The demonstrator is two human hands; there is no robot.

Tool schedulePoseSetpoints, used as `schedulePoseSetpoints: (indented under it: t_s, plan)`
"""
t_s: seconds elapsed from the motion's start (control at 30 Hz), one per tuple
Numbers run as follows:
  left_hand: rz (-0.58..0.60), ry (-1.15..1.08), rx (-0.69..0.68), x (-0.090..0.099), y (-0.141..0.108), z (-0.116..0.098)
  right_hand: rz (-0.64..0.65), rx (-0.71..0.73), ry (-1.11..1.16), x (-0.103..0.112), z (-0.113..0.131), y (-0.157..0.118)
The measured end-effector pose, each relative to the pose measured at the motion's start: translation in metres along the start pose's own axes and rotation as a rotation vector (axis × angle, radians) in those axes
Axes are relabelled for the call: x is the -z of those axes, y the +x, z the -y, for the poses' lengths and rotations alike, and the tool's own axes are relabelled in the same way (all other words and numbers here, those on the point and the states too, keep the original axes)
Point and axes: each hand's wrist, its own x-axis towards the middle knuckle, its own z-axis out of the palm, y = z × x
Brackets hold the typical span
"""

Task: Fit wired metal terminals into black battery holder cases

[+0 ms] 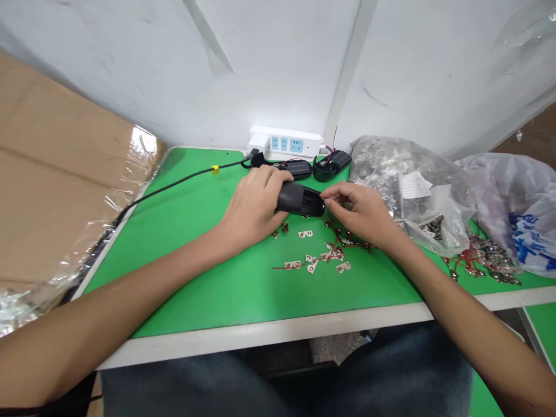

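Green mat [165, 260], black casing [299, 200] under fingers [271, 179]

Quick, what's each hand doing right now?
Left hand: closed around a black plastic casing.
Right hand: pinched at the casing's end; whether it holds anything cannot be told.

My two hands: left hand [254, 208], right hand [360, 211]. One black plastic housing [299, 200] under both. Upper middle of frame: two more black housings [296, 169], one power strip [284, 142]. Right of frame: two plastic bags [403, 168]. Below my hands: roughly six metal tabs [305, 233].
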Motion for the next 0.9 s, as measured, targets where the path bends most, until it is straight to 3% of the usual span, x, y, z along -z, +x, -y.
schedulePoseSetpoints:
  t_s: [0.33, 0.7, 0.9]
  plan:
    - [-0.015, 0.032, 0.005, -0.0006, -0.0013, -0.0005, 0.062, -0.045, 0.013, 0.0019, 0.0015, 0.0002]
    - [-0.010, 0.012, -0.009, -0.0003, -0.0017, -0.0001, 0.018, -0.067, 0.006, -0.0005, 0.0036, 0.0002]
    - [-0.014, 0.022, -0.011, -0.0015, -0.0016, 0.0013, 0.062, -0.065, 0.026, 0.0011, 0.0057, -0.0001]
